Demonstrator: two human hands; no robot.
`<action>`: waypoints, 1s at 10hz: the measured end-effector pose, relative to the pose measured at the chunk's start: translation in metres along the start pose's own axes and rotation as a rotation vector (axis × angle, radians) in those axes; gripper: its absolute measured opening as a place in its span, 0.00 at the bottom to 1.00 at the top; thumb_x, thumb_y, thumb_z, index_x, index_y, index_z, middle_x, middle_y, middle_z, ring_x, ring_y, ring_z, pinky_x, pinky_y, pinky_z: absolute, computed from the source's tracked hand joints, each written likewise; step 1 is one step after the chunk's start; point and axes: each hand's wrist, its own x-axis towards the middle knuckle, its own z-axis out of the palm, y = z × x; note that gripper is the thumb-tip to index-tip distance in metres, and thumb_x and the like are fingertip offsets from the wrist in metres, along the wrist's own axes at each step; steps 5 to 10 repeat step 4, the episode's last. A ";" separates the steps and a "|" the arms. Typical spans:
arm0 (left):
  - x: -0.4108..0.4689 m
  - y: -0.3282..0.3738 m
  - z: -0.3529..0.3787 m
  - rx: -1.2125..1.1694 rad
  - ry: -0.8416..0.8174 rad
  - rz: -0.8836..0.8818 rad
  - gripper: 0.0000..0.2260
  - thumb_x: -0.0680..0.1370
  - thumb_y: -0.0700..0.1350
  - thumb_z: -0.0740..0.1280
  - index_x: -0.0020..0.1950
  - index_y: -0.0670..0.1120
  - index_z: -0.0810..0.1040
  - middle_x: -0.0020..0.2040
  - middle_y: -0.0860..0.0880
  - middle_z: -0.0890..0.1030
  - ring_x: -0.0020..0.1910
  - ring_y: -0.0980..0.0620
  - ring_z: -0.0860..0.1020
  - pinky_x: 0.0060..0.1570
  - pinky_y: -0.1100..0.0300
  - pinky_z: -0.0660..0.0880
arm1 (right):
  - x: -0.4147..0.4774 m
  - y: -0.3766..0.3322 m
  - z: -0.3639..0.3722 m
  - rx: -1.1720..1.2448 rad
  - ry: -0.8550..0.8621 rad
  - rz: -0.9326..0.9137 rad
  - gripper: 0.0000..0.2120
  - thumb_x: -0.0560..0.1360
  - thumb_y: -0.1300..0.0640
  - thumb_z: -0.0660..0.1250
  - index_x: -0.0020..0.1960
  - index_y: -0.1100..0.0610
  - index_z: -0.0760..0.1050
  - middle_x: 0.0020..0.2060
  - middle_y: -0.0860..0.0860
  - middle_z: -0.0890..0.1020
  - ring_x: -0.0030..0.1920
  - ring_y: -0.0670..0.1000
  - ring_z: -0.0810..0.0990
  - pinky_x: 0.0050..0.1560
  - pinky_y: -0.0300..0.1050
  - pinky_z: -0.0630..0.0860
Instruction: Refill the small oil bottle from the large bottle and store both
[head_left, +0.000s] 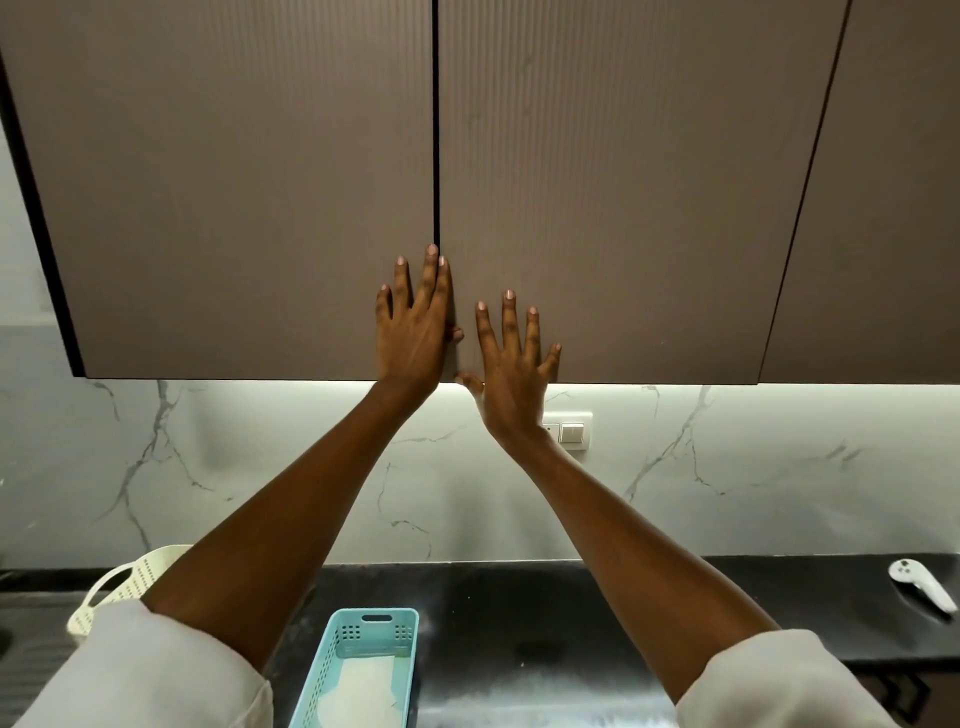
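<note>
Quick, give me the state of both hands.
Left hand: open, fingers straight, flat against the left brown ribbed cabinet door, holding nothing.
Right hand: open, fingers spread on the neighbouring brown ribbed cabinet door, holding nothing.

A white strip of light glowed from under the wall cabinets (623, 156), washing the marble backsplash (779, 467) bright, while the cabinet fronts were lit softly. The left hand (413, 332) and right hand (511, 364) were sharp at centre, and the black countertop (545, 613) carried a hazy sheen. Wide-angle bending slanted the cabinet edges, and the sleeves (156, 675) below looked soft.
</note>
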 end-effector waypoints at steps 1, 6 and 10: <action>-0.002 0.001 -0.004 0.015 -0.026 0.004 0.43 0.84 0.59 0.66 0.88 0.46 0.43 0.88 0.47 0.41 0.87 0.36 0.42 0.84 0.36 0.50 | 0.000 0.002 -0.003 0.002 -0.010 -0.013 0.51 0.75 0.26 0.65 0.87 0.44 0.44 0.87 0.52 0.43 0.86 0.64 0.44 0.78 0.77 0.57; -0.011 0.014 -0.017 -0.014 -0.073 -0.034 0.43 0.84 0.57 0.67 0.88 0.45 0.43 0.88 0.46 0.42 0.87 0.35 0.44 0.84 0.36 0.50 | 0.000 0.010 -0.009 0.029 -0.043 -0.068 0.50 0.77 0.32 0.69 0.87 0.45 0.44 0.87 0.53 0.43 0.86 0.62 0.44 0.79 0.76 0.56; -0.011 0.014 -0.017 -0.014 -0.073 -0.034 0.43 0.84 0.57 0.67 0.88 0.45 0.43 0.88 0.46 0.42 0.87 0.35 0.44 0.84 0.36 0.50 | 0.000 0.010 -0.009 0.029 -0.043 -0.068 0.50 0.77 0.32 0.69 0.87 0.45 0.44 0.87 0.53 0.43 0.86 0.62 0.44 0.79 0.76 0.56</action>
